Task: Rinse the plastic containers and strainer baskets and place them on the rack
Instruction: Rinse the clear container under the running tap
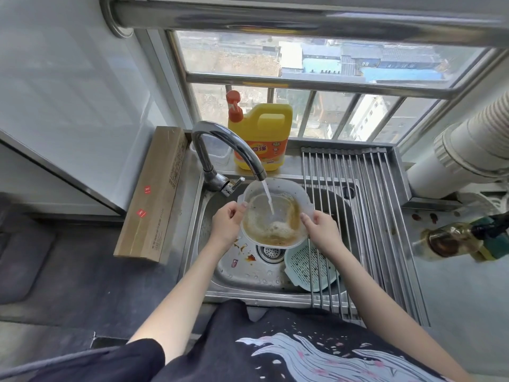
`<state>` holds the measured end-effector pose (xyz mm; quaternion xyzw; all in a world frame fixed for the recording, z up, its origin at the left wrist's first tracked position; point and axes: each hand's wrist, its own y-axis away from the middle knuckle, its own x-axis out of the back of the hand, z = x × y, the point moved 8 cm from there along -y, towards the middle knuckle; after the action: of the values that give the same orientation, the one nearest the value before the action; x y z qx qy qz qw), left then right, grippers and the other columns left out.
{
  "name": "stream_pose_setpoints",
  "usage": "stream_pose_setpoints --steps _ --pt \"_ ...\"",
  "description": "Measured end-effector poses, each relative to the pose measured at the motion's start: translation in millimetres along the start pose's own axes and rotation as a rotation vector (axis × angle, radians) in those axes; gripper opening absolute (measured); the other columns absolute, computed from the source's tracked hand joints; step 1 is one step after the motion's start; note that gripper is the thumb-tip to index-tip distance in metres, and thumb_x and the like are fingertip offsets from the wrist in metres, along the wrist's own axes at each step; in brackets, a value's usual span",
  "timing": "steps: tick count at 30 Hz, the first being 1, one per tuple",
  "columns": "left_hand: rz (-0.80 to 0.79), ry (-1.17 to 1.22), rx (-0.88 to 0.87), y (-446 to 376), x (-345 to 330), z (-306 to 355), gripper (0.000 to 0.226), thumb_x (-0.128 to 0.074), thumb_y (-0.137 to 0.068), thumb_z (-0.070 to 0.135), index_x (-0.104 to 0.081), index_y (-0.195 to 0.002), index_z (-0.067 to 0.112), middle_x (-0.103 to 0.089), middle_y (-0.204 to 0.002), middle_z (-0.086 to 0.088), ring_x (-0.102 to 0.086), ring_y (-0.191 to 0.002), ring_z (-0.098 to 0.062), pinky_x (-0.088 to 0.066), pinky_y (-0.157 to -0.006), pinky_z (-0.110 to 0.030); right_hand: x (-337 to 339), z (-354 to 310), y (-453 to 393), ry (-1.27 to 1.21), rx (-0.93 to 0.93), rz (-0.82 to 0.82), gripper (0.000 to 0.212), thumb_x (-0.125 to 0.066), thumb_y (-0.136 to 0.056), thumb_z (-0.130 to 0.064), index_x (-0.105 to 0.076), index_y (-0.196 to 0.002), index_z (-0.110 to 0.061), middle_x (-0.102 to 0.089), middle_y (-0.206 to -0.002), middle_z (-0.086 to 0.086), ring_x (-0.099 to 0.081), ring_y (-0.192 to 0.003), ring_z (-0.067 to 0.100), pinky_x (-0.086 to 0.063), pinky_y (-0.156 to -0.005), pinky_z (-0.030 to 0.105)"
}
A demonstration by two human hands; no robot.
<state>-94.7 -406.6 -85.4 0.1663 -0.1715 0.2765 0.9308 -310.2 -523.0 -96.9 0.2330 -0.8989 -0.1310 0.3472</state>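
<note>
A clear plastic container (274,216) holding brown foamy water sits under the tap (228,150), over the sink (237,274), with the stream falling into it. The left hand (227,223) pinches its left rim and the right hand (321,228) grips its right rim. Below the tap, a green strainer basket (311,267) lies in the sink beneath the rack (366,205). Behind the tap stands a yellow detergent bottle (261,136).

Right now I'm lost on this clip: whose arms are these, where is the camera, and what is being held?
There is no machine; a person wears a camera on the head, looking down at a metal sink. The left hand and right hand each grip a side of a clear plastic container under the running faucet; brownish foamy water swirls inside. A green strainer basket waits in the sink, partly under the roll-up rack on the right. A yellow detergent jug stands behind.
</note>
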Motion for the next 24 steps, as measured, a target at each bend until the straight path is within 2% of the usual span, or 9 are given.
stream_pose_setpoints --steps 7,11,12,15,17,18,21,23,24 --pt "0.018 0.140 0.186 0 3 -19 0.042 -0.048 -0.095 0.041 -0.040 -0.062 0.015 -0.038 -0.057 -0.001 -0.035 -0.051 -0.015 -0.028 -0.048 -0.027 3 -25 7 -0.004 0.069 -0.006 0.028 -0.053 -0.095 -0.024 -0.054 -0.078 -0.002 -0.049 -0.070 0.005 -0.042 -0.062 0.016 -0.033 -0.056 0.029" --pt "-0.112 0.105 0.333 0 -4 -32 0.033 -0.058 -0.087 0.040 -0.054 -0.075 0.010 -0.050 -0.058 -0.010 -0.044 -0.040 -0.016 -0.034 -0.039 -0.020 10 -39 5 0.085 0.113 -0.006 0.020 -0.054 -0.093 -0.022 -0.058 -0.084 -0.005 -0.053 -0.072 0.000 -0.047 -0.065 0.014 -0.040 -0.063 0.031" --pt "-0.125 0.087 0.340 1 -8 -31 0.024 -0.058 -0.087 0.031 -0.055 -0.078 0.010 -0.051 -0.059 -0.010 -0.046 -0.038 -0.014 -0.036 -0.038 -0.020 13 -43 7 0.162 0.129 0.033 0.016 -0.054 -0.094 -0.022 -0.058 -0.094 -0.007 -0.055 -0.081 0.000 -0.050 -0.072 0.015 -0.042 -0.068 0.033" --pt "-0.104 0.080 0.329 2 -14 -24 0.013 -0.053 -0.086 0.013 -0.050 -0.074 0.010 -0.051 -0.058 -0.010 -0.049 -0.034 -0.012 -0.039 -0.038 -0.020 11 -68 18 0.601 0.387 0.251 0.043 -0.057 -0.091 -0.016 -0.046 -0.131 -0.006 -0.051 -0.127 0.011 -0.048 -0.116 0.030 -0.043 -0.092 0.043" --pt "-0.097 0.062 0.313 4 -16 -22 0.020 -0.052 -0.087 0.011 -0.045 -0.068 0.011 -0.050 -0.056 -0.008 -0.050 -0.034 -0.011 -0.041 -0.042 -0.022 -25 -78 20 0.772 0.644 0.056 0.047 -0.052 -0.090 -0.003 -0.045 -0.136 -0.005 -0.044 -0.143 0.014 -0.043 -0.130 0.031 -0.040 -0.105 0.042" --pt "-0.102 0.061 0.314 6 -18 -23 0.023 -0.051 -0.087 0.011 -0.043 -0.066 0.012 -0.049 -0.055 -0.006 -0.049 -0.034 -0.010 -0.042 -0.042 -0.023 -43 -74 15 0.823 0.656 -0.085 0.051 -0.048 -0.090 0.000 -0.041 -0.140 -0.006 -0.038 -0.149 0.013 -0.039 -0.135 0.029 -0.036 -0.110 0.042" --pt "-0.111 0.091 0.317 9 -24 -25 0.022 -0.052 -0.087 0.012 -0.042 -0.068 0.013 -0.048 -0.056 -0.004 -0.047 -0.034 -0.009 -0.040 -0.046 -0.025 -71 -45 -7 0.952 0.325 -0.294 0.069 -0.043 -0.096 -0.010 -0.003 -0.153 -0.011 0.000 -0.160 0.011 -0.004 -0.148 0.028 -0.011 -0.120 0.044" --pt "-0.108 0.125 0.320 8 -25 -26 0.022 -0.053 -0.085 0.012 -0.041 -0.067 0.014 -0.045 -0.056 -0.004 -0.044 -0.034 -0.010 -0.038 -0.047 -0.026 -99 -40 1 0.962 0.293 -0.493 0.075 -0.041 -0.098 -0.034 0.008 -0.152 -0.019 0.017 -0.158 0.005 0.014 -0.146 0.030 0.003 -0.117 0.048" --pt "-0.114 0.142 0.336 9 -25 -30 0.023 -0.054 -0.084 0.010 -0.040 -0.066 0.015 -0.043 -0.054 -0.005 -0.042 -0.033 -0.010 -0.036 -0.045 -0.024 -113 -41 10 0.960 0.358 -0.617 0.075 -0.040 -0.098 -0.042 0.006 -0.153 -0.021 0.015 -0.159 0.003 0.015 -0.146 0.027 0.003 -0.117 0.048"
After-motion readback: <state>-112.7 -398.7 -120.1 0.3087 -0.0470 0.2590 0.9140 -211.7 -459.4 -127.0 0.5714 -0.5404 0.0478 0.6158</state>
